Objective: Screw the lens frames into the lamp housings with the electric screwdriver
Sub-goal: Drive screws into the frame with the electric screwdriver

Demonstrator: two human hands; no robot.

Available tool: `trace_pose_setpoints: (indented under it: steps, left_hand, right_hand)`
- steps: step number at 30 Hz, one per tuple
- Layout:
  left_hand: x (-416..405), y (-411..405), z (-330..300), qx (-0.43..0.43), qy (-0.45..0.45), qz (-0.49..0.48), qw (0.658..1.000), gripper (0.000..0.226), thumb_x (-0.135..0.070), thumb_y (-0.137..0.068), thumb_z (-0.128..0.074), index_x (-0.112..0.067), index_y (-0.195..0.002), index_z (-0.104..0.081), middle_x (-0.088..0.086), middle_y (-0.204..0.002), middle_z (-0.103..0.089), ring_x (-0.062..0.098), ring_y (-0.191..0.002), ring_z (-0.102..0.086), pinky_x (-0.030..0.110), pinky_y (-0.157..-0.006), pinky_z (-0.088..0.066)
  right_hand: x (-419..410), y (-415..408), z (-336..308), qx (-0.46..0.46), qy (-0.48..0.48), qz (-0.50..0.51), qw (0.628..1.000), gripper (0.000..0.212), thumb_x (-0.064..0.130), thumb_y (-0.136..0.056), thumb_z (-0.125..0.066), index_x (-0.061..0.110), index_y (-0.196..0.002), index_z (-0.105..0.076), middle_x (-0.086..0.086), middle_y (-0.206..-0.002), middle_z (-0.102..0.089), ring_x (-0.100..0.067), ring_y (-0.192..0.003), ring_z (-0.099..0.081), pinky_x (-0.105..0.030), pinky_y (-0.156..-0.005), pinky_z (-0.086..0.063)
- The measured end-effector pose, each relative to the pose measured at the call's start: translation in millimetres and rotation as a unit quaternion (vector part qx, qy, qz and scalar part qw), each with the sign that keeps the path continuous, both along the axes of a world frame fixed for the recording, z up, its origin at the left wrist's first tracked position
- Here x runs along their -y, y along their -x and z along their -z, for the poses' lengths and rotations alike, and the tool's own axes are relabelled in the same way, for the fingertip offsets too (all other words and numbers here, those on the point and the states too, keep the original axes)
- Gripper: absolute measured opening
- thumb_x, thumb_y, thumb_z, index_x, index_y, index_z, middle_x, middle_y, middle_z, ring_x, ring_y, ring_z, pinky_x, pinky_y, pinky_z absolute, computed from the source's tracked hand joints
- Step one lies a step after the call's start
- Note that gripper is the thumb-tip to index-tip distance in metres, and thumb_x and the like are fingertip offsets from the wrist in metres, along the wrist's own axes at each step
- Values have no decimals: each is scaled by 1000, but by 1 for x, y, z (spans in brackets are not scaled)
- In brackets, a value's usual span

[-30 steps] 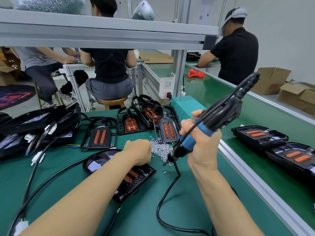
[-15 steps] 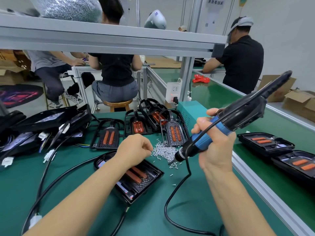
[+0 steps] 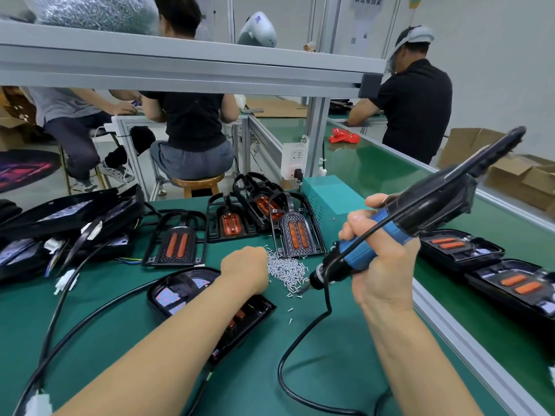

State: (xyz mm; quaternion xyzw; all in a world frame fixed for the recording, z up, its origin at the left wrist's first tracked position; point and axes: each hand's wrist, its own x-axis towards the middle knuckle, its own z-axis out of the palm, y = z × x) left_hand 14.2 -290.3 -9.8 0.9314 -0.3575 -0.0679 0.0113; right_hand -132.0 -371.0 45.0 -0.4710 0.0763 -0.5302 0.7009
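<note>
My left hand [image 3: 244, 270] sits mid-frame, fingers curled under, forearm stretching from the lower left. My right hand [image 3: 380, 265], right of centre, grips a blue-and-black electric screwdriver [image 3: 399, 226], forearm from bottom right.

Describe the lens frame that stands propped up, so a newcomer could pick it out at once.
Start at the teal power box at the back of the green bench. Just left of it, behind the pile of screws, the propped lens frame leans upright, while the neighbouring frames lie flat.

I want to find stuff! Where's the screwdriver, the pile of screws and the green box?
screwdriver [image 3: 365, 256], head view, on its blue grip.
pile of screws [image 3: 285, 270], head view, middle of the heap.
green box [image 3: 326, 197], head view, its top face.
</note>
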Motion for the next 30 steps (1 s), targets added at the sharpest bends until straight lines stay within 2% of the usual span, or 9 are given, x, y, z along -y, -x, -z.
trace_pose_setpoints:
  steps: [4, 12, 14, 16, 19, 21, 24, 26, 30]
  left_hand:
    - [-2, 6, -1, 10, -22, 16, 1000, 17, -1, -86, -47, -10, -76, -37, 11, -95, -56, 29, -83, -51, 33, -70, -42]
    - [1, 7, -5, 40, -68, 43, 996, 13, 2, -85, -46, -10, -86, -43, 2, -77, -44, 27, -79, -48, 32, -67, -40]
    - [0, 7, -8, 28, -77, 53, 995, 11, 0, -85, -47, -10, -83, -43, 6, -82, -50, 27, -80, -49, 32, -67, -41]
    - [-2, 6, -9, 15, -42, 52, 998, 17, -4, -82, -52, -9, -70, -40, 12, -82, -55, 28, -79, -55, 31, -65, -42]
    - [-11, -1, -12, -67, 112, 30, 991, 16, -6, -75, -57, -9, -60, -53, 8, -68, -57, 24, -68, -55, 29, -60, -45]
    - [-24, -7, -19, -191, 258, -10, 947, 13, -2, -75, -60, -7, -65, -66, 0, -65, -63, 14, -62, -56, 28, -58, -49]
    - [-57, -11, -30, -378, 451, -95, 803, 17, 4, -78, -66, -11, -82, -74, 0, -62, -64, 7, -53, -57, 20, -52, -49]
    - [-84, -11, -32, -443, 508, -118, 729, 16, 6, -81, -65, -6, -84, -73, 7, -67, -67, 10, -54, -60, 20, -52, -51]
    - [-134, -5, -27, -519, 570, -161, 617, 17, 3, -76, -66, 1, -92, -68, 15, -83, -73, 15, -63, -68, 22, -55, -55]
  right_hand:
    - [-2, 2, 3, 3, -5, -6, 1000, 26, 1, -64, -64, 25, -75, -64, 0, -56, -54, -19, -52, -51, -29, -54, -45]
    - [-6, 3, 0, 3, -4, -5, 1000, 28, 3, -65, -65, 29, -72, -67, 2, -55, -54, -18, -51, -52, -26, -53, -45]
    - [-8, 3, -1, 4, -4, -5, 1000, 28, 2, -65, -64, 30, -72, -67, 1, -55, -54, -18, -51, -52, -26, -54, -45]
    - [-10, 4, -4, 7, -7, -4, 1000, 28, 2, -65, -64, 29, -72, -67, 1, -56, -54, -17, -51, -52, -26, -53, -46]
    - [-10, 7, -6, 13, -10, -2, 1000, 24, 2, -66, -62, 22, -80, -61, 1, -57, -53, -17, -50, -51, -27, -53, -45]
    - [-11, 8, -10, 19, -18, -7, 1000, 24, 2, -68, -60, 18, -85, -56, 2, -57, -52, -16, -50, -51, -27, -56, -44]
    - [-13, 7, -14, 44, -36, -36, 998, 23, 2, -70, -57, 18, -86, -55, 2, -58, -50, -15, -49, -50, -27, -59, -42]
    - [-20, 3, -17, 74, -46, -64, 994, 22, 3, -72, -55, 19, -86, -54, 2, -58, -48, -13, -49, -50, -25, -58, -44]
    - [-46, -13, -25, 129, -77, -114, 982, 19, 4, -73, -49, 18, -87, -50, 6, -56, -46, -8, -48, -48, -20, -57, -46]
